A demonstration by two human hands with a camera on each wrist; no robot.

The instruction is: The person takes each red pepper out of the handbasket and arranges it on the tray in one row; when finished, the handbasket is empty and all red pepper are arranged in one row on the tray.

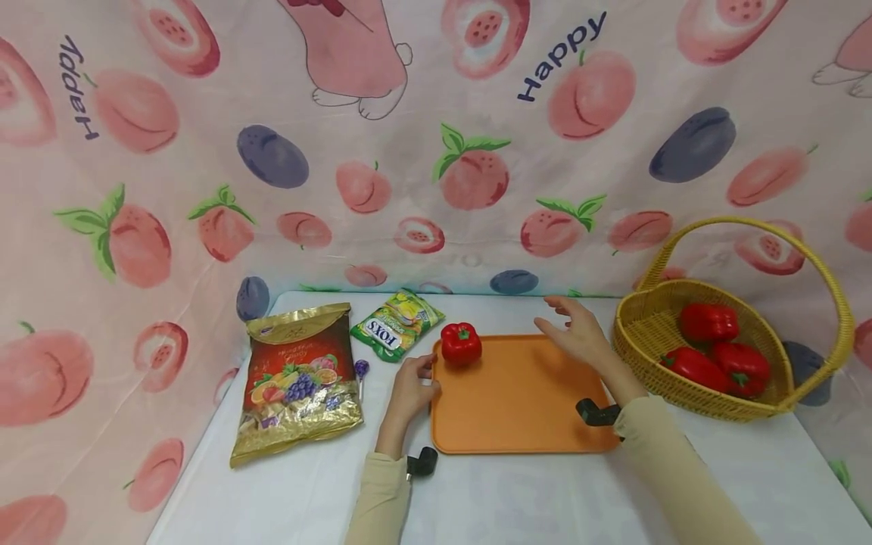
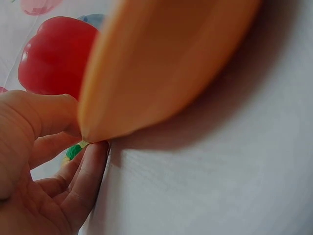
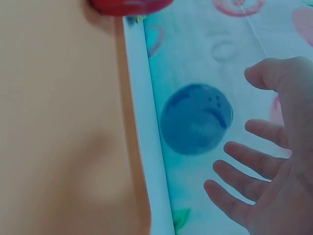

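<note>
**Sleeved forearms in the foreground; an orange tray bearing one red pepper between the hands**

Nearest the head camera, the right sleeve (image 1: 681, 469) and left sleeve (image 1: 380, 492) lead inward over a white table (image 1: 518, 499). The orange tray (image 1: 524, 405) lies flat between the arms; a red pepper (image 1: 461, 347) stands stem-up in its far left corner. The left hand (image 1: 411, 387) is at the tray's left rim, just beside the pepper, with little space between thumb and fingers; whether they pinch the rim cannot be told, since the tray's corner hides the contact. The right hand (image 1: 577, 333) is raised near the far right corner, fingers spread wide, holding nothing.

Handling (judged): the tray looks light, stiff and smooth, best taken by the raised rims at the midpoints of its two short sides and kept level, as the glossy pepper could slide or roll. The pepper itself seems light, firm and somewhat slippery; an enclosing hold around its shoulders suits it better than a pull on the stem.

Surroundings: right, a yellow wicker basket (image 1: 681, 387) containing more red peppers (image 1: 708, 324); left, a gold-and-red candy bag (image 1: 303, 409), a lollipop (image 1: 362, 368) and a green-yellow packet (image 1: 395, 325).
</note>
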